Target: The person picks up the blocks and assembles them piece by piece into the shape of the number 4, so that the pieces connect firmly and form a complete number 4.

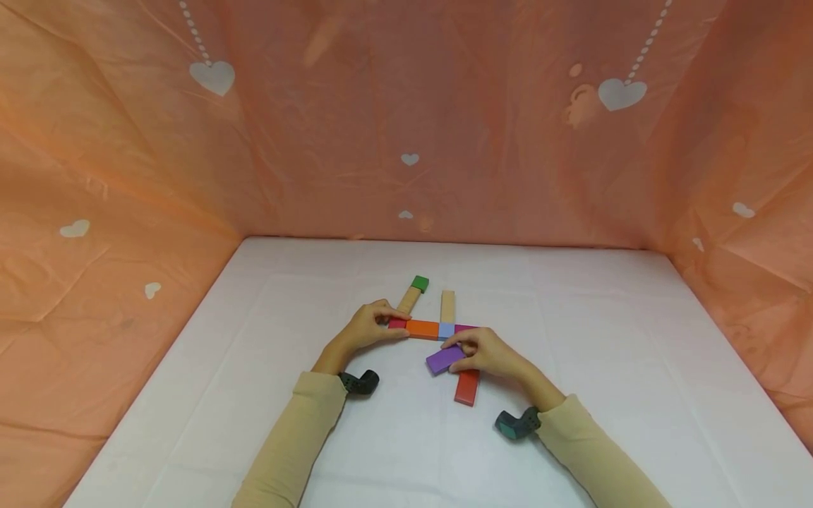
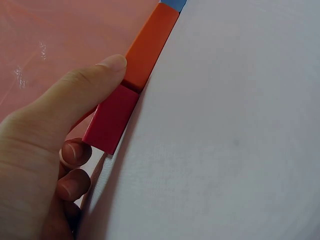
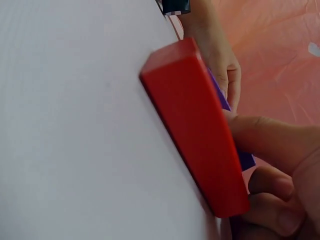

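My left hand [image 1: 371,326] pinches a crimson block [image 2: 112,120] at the left end of a row, its thumb reaching the seam with the orange block [image 1: 422,329]. A light blue block [image 1: 447,330] and a magenta block [image 1: 468,327] continue that row to the right, the magenta one partly hidden by the right hand. Between thumb and fingers, my right hand [image 1: 489,353] holds a purple block [image 1: 443,360] at a slant, just in front of the row. A red block [image 3: 195,125] lies on the table below this hand, overlapping the purple one in the right wrist view.
Two plain wooden blocks point away behind the row: the left one [image 1: 410,299] slants up to a green block [image 1: 420,283], and the right one [image 1: 447,307] stands behind the light blue block. White cloth [image 1: 571,310] covers the table; orange sheeting [image 1: 444,106] surrounds it.
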Motion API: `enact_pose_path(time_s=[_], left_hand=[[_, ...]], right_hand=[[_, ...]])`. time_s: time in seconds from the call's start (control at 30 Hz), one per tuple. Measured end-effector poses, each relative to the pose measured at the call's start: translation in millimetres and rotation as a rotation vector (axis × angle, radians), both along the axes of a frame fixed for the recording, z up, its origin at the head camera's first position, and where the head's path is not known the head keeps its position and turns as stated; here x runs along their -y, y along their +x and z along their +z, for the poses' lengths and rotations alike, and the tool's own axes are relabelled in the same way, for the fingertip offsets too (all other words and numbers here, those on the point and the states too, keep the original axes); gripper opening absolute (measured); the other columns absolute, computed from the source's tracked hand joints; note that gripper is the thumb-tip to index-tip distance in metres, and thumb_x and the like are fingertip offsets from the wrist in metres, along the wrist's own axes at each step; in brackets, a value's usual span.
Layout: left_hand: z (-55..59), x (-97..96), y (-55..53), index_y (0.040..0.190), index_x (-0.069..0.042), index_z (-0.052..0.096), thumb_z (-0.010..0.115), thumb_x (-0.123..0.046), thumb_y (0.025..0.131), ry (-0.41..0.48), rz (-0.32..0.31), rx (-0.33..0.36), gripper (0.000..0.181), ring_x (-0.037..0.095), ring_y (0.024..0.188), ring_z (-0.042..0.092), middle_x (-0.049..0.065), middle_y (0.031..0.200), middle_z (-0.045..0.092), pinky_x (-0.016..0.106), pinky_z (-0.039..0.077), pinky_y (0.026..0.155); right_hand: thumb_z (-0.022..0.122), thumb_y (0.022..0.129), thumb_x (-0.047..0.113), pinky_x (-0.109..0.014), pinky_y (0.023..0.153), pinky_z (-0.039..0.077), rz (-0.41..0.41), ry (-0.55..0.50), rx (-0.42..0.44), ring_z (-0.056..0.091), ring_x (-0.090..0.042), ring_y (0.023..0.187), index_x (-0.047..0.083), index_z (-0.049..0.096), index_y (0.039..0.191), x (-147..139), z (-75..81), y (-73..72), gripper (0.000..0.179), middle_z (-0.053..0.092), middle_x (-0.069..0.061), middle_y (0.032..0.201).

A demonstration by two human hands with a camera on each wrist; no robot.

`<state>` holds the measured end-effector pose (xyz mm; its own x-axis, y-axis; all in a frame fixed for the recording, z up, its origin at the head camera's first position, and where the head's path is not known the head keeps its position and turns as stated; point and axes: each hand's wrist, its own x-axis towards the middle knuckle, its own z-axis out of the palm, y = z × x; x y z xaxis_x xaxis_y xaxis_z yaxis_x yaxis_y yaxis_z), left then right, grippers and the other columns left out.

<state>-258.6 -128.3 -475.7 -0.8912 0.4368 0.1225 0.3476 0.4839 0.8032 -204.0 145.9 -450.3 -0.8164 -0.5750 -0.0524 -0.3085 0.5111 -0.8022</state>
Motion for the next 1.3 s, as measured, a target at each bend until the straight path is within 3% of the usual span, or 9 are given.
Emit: enact_pose_path(time_s=[0.57, 0.93, 1.3], left_hand=[[-2.2, -1.6, 0.1, 0.106, -0.010, 0.075, 0.081, -0.021, 0.077, -0.005, 0.004, 0.013, 0.031, 0.013, 0.077, 0.041, 0.004, 0.079, 0.049, 0.020, 0.032, 0.068], [-0.6, -1.7, -0.4, 0.105, -0.011, 0.076, 0.081, -0.021, 0.077, -0.028, 0.000, -0.003, 0.031, 0.013, 0.078, 0.042, 0.006, 0.080, 0.053, 0.020, 0.032, 0.067], [-0.6, -0.7, -0.6, 0.105, -0.010, 0.076, 0.081, -0.019, 0.076, -0.035, -0.002, -0.024, 0.031, 0.012, 0.076, 0.041, 0.006, 0.081, 0.055, 0.019, 0.033, 0.067]], right_hand=[[0.076, 0.081, 0.014, -0.021, 0.058, 0.026, 0.003, 0.004, 0.051, 0.030, -0.005, 0.056, 0.000, 0.067, 0.117, -1, -0.4, 0.7, 0.040, 0.029, 0.005, 0.060], [0.078, 0.079, 0.016, -0.023, 0.063, 0.029, -0.310, -0.033, 0.057, 0.035, -0.009, 0.060, -0.002, 0.069, 0.106, -3, -2.4, 14.4, 0.033, 0.033, 0.003, 0.060], [0.078, 0.078, 0.014, -0.021, 0.056, 0.026, -0.421, -0.064, 0.102, 0.031, -0.008, 0.056, -0.004, 0.069, 0.107, 4, -0.8, 25.5, 0.035, 0.032, 0.004, 0.057]])
